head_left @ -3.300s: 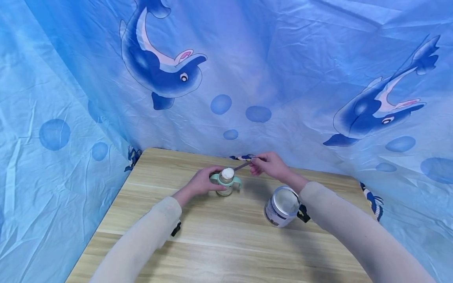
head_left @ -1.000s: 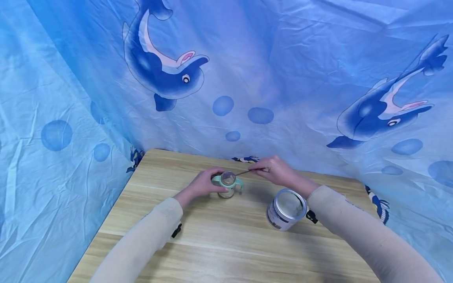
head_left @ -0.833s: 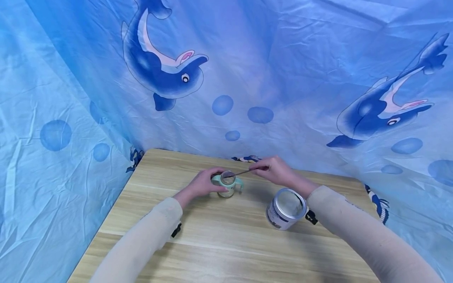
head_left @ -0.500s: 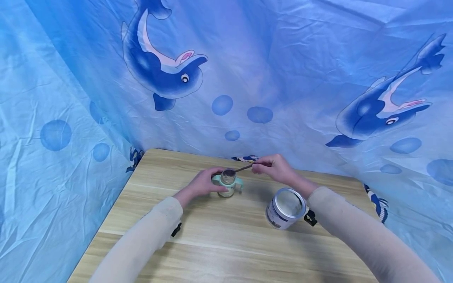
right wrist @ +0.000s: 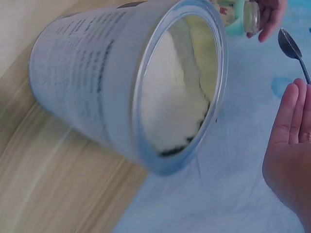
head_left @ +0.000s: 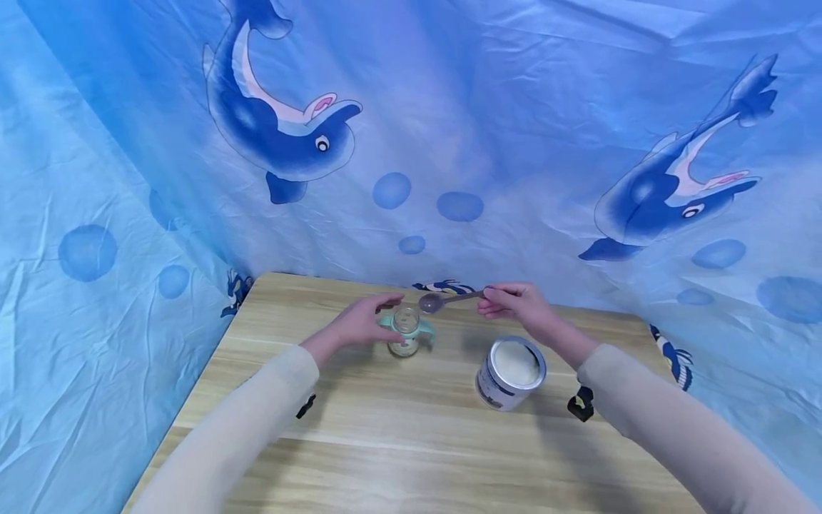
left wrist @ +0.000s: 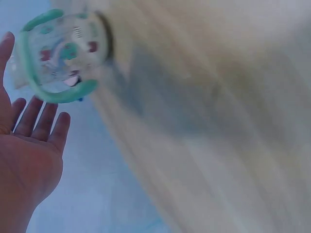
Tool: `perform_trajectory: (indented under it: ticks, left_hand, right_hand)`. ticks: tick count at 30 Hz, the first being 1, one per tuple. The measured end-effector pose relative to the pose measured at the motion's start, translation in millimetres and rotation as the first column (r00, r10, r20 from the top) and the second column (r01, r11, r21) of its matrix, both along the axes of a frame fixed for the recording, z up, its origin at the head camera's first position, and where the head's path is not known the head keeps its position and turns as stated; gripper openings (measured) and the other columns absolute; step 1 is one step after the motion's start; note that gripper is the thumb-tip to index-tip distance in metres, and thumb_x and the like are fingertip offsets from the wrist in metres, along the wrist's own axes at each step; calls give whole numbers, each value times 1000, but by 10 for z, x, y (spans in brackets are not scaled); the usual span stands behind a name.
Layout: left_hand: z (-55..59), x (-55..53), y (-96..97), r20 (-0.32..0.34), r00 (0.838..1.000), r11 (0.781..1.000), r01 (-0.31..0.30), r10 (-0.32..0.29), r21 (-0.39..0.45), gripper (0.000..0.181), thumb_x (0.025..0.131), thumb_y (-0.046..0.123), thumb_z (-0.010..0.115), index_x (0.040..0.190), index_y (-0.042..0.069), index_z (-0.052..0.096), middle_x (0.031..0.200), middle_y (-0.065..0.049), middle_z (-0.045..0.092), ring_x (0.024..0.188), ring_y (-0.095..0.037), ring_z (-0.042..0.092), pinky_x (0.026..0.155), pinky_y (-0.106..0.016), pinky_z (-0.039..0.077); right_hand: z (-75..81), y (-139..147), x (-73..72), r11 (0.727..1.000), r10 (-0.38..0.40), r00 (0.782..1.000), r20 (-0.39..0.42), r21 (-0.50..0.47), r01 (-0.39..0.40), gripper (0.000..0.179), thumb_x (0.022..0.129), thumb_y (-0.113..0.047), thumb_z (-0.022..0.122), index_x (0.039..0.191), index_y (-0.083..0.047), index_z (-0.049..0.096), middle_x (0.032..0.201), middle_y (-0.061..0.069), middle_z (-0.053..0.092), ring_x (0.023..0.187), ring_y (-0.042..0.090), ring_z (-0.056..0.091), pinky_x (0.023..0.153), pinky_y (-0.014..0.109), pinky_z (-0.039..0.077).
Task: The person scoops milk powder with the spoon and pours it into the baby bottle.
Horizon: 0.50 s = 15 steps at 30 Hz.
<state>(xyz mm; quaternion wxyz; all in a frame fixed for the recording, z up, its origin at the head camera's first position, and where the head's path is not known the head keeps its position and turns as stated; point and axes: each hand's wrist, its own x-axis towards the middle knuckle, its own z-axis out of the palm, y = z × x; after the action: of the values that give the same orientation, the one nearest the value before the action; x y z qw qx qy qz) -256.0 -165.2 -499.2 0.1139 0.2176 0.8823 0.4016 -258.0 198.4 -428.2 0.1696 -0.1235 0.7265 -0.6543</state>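
Note:
A clear baby bottle (head_left: pixel 404 345) with green handles stands lidless on the table. My left hand (head_left: pixel 355 323) is beside it, thumb and fingers spread apart around its left side. In the left wrist view the fingers (left wrist: pixel 43 121) reach out straight near the green handle, holding nothing. My right hand (head_left: pixel 523 308) pinches the handle of a dark spoon (head_left: pixel 431 303), whose bowl is up to the right of the bottle's mouth. In the right wrist view the spoon's bowl (right wrist: pixel 289 44) looks emptied of powder. Below the right hand stands an uncovered tin (head_left: pixel 497 385) of pale powder (right wrist: pixel 167 102).
The wooden table (head_left: pixel 359 442) ends at a blue curtain (head_left: pixel 475 135) printed with dolphins, which hangs behind and along the left side. The tin stands to the right of the bottle, beside my right forearm.
White powder heaped on the spoon over the bottle's mouth went in, leaving the spoon dark. The spoon has since moved off to the right. My left hand has loosened from the bottle.

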Motion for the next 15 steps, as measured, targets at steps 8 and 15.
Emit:
perform_trajectory:
  ticks: [8,15]
  left_hand:
    - [357,-34,246,-60,996,996,62,-65,-62,95,86,42,91,165,22,43,162,-2,52,149,-27,48,123,-52,40]
    - [549,-45,546,-62,990,990,123,-127,-66,100,82,54,91,165,27,43,163,2,51,150,-23,47,124,-50,39]
  right_hand:
    - [118,384,156,997,-58,998,-3,-43,57,19,109,-8,61,115,6,73,94,6,81,91,19,80,89,36,65]
    - [187,720,293,994,-98,995,-30,-41,97,16,109,-7,62,110,2,75,96,7,82,92,18,80,90,36,65]
